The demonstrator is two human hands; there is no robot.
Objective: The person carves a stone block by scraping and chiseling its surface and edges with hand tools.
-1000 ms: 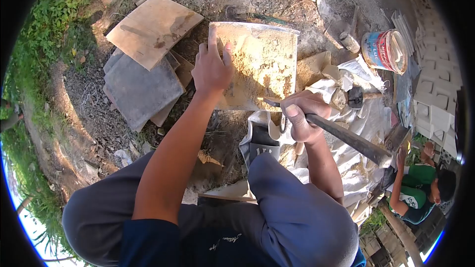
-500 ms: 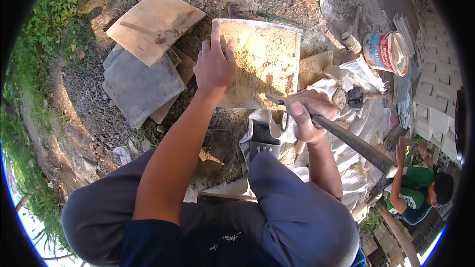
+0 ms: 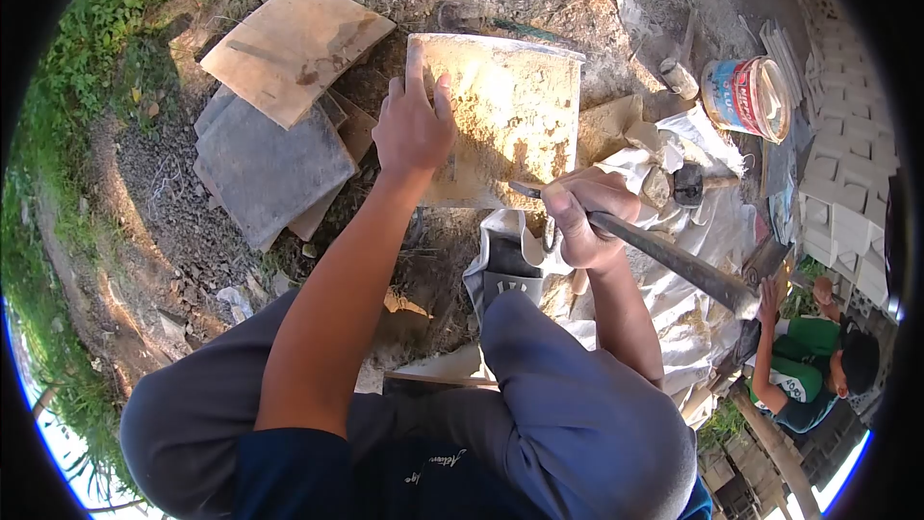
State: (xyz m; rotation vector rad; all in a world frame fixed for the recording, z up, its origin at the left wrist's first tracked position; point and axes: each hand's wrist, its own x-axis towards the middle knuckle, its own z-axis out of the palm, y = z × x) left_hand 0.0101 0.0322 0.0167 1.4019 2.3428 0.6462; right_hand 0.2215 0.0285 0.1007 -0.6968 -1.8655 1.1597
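At the far left, green plants (image 3: pixel 106 39) border the ground (image 3: pixel 144 193). Next comes a loose stack of flat pieces, with a pale tile (image 3: pixel 298 48) at its far side, partly over a grey tile (image 3: pixel 269 173); their corners point in different directions. A narrow strip of dark ground separates the stack from the slab (image 3: pixel 525 106), which lies in the middle under yellowish crumbs.

The left hand (image 3: pixel 414 135) rests on the slab's left part. Its grip is open, fingers reaching toward the far edge and thumb spread to the right, holding the slab by touch and closed around nothing. Beyond the far edge is open ground.

The right hand (image 3: pixel 589 217) is at the slab's near right corner, its grip closed around a metal bar (image 3: pixel 679 265). The bar's thin tip is over the slab's near edge; its thick end slants right and nearer. A grey and white bag (image 3: pixel 505 265) lies just nearer than the slab, leaving little room there. A sandy piece (image 3: pixel 611 125) sits close beside the right edge, then a crumpled white sheet (image 3: pixel 698 231), a dark block (image 3: pixel 688 185), a paint bucket (image 3: pixel 743 98) and, near right, another person (image 3: pixel 808 366).
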